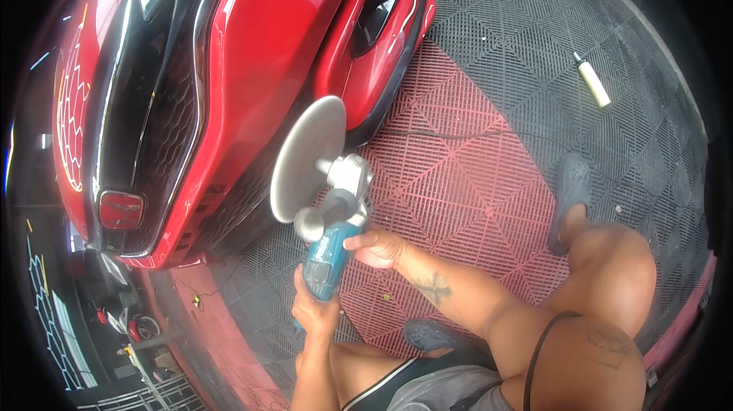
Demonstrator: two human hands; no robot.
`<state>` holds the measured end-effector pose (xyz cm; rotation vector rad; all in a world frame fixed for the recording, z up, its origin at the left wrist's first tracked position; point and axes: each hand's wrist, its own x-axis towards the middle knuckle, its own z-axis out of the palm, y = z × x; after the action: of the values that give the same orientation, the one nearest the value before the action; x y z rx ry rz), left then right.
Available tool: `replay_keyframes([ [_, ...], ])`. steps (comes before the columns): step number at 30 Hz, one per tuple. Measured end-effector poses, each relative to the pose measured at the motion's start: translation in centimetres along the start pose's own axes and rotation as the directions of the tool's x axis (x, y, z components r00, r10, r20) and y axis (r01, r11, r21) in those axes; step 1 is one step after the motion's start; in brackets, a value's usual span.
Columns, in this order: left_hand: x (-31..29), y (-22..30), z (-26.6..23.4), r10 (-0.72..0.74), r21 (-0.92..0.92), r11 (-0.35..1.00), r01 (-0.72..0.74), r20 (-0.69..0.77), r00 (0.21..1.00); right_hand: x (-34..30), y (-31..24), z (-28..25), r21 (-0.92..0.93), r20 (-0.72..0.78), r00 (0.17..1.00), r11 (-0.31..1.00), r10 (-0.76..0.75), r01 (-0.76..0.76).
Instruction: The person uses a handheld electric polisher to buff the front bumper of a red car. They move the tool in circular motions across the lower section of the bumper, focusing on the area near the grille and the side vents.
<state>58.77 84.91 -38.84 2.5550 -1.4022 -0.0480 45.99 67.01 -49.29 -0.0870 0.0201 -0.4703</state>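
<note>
Both of my hands hold a teal electric polisher [330, 254] with a silver gear head. My left hand [314, 307] is closed round the rear of its body. Farther forward, my right hand [376, 248] grips the side of the body, the thumb showing and the other fingers partly hidden underneath. A large round pale pad [309, 159], smeared as if spinning, stands almost upright on the polisher's spindle. Just beyond it is the red car's front bumper [263, 67]; whether the pad touches it, I cannot tell.
Red and black slatted tiles [450, 159] cover the floor. A cream bottle [592, 83] with a dark nozzle lies at the upper right. A thin dark cord [473, 135] crosses the tiles. My knees are bent, and a black cord [537, 350] hangs over my right arm.
</note>
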Motion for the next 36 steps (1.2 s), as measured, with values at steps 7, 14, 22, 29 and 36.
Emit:
replay_keyframes([
  [7, 2.3, 0.7, -2.3, -0.021, 0.062, 0.998, 0.014, 0.112, 0.993, 0.9, -0.3, -0.4, 0.037, 0.026, 0.998, 0.998, -0.060, 0.059],
  [14, 6.9, 8.8, -0.6, 0.164, -0.031, 0.986, -0.162, 0.241, 0.957, 1.0, -7.5, -3.0, -0.088, -0.020, 0.939, 0.936, -0.343, 0.340],
  [22, 11.1, 16.8, 1.0, 0.247, -0.177, 0.964, -0.198, 0.326, 0.912, 0.6, -17.9, -3.5, -0.176, -0.067, 0.912, 0.905, -0.404, 0.388],
  [29, 5.8, 10.8, -1.6, 0.168, -0.074, 0.986, -0.152, 0.367, 0.915, -1.3, -10.5, -2.3, -0.047, -0.121, 0.980, 0.987, -0.157, 0.152],
  [36, 9.7, 19.4, 1.8, 0.175, -0.003, 0.983, -0.182, 0.294, 0.940, -1.1, -20.0, -3.7, -0.034, -0.010, 0.970, 0.969, -0.243, 0.243],
])
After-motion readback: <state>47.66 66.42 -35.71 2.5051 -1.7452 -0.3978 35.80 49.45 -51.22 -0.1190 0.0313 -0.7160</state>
